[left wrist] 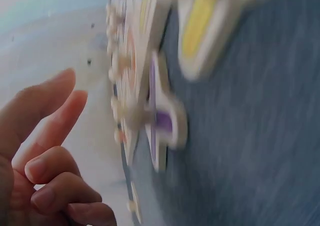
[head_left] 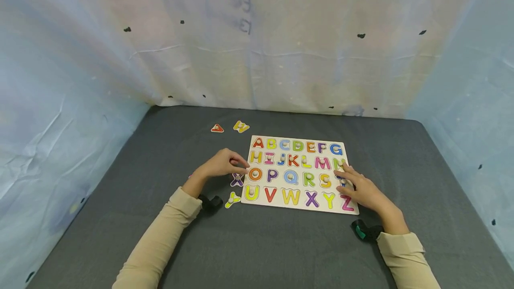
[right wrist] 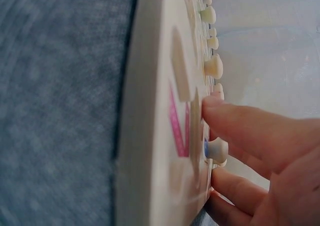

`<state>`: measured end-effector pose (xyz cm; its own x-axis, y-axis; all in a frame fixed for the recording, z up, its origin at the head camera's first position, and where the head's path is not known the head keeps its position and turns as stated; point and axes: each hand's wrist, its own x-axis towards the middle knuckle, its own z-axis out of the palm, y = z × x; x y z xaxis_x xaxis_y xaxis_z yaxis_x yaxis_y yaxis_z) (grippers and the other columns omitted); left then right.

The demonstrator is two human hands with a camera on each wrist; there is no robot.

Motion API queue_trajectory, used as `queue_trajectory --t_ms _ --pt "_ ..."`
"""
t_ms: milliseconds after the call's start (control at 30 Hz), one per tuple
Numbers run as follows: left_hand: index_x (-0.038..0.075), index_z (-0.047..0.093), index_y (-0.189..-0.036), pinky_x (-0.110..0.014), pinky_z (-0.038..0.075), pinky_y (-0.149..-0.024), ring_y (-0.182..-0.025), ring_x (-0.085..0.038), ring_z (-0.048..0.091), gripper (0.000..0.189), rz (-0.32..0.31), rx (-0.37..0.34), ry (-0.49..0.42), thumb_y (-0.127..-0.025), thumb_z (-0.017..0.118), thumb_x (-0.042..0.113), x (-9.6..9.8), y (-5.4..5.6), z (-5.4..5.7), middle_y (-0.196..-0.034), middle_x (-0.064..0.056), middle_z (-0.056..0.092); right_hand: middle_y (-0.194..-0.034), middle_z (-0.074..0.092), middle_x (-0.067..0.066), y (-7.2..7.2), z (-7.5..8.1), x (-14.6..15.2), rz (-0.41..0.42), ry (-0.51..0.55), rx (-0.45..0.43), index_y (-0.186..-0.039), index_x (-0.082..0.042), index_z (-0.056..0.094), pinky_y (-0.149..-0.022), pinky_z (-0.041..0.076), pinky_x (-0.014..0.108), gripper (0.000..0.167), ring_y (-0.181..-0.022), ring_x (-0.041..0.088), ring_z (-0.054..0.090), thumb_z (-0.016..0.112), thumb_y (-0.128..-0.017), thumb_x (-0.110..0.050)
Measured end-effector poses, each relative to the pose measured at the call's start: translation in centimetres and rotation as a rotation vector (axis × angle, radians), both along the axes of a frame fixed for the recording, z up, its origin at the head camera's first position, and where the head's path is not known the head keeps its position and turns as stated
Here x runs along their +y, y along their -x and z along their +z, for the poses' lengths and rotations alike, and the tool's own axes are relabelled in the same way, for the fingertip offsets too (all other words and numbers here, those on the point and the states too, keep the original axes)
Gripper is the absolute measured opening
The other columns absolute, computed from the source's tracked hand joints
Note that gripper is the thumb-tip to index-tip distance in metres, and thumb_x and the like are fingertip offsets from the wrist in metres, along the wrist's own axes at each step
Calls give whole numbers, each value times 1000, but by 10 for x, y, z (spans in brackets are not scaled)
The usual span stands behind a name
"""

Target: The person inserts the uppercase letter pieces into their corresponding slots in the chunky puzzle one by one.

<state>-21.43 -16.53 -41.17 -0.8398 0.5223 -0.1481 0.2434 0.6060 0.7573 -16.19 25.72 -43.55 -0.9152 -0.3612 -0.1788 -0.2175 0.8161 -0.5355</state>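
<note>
A wooden alphabet puzzle board [head_left: 277,197] lies on the dark table, with knobbed letter pieces in most of its upper recesses. My left hand [head_left: 222,163] hovers at its left edge near the orange O piece [head_left: 254,174]. Its thumb and index finger point forward with a gap, the other fingers loosely bent, nothing between them. Close below is the loose purple X piece [left wrist: 162,118]. At the board's right edge, my right hand [head_left: 363,188] touches the surface with thumb and fingertips around a blue knobbed piece [right wrist: 216,150], partly hiding it. The pink Z recess [right wrist: 179,128] shows bare beside the thumb.
A loose yellow-green Y piece [head_left: 232,200] lies by the board's lower left corner. Beyond the upper left corner are a red letter piece [head_left: 217,128] and a yellow W piece [head_left: 241,126]. Pale sheeting [head_left: 297,70] stands behind the table.
</note>
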Motion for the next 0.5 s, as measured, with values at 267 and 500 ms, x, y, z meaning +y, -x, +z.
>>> queue_trajectory --t_ms 267,500 --pt "4 74 -107 -24 30 -57 -52 -10 30 28 340 22 -104 -86 73 21 -21 28 -7 -53 8 32 -156 20 29 0 1 0 -1 1 -1 -143 -5 44 -112 14 68 62 -143 51 19 63 -91 -32" --pt "4 72 -112 -24 42 -66 -68 -13 52 32 589 79 -139 -87 72 24 -35 52 -16 -79 -5 64 -156 20 29 0 2 1 -3 -2 -4 -143 -6 45 -112 14 68 62 -144 51 19 63 -91 -33"
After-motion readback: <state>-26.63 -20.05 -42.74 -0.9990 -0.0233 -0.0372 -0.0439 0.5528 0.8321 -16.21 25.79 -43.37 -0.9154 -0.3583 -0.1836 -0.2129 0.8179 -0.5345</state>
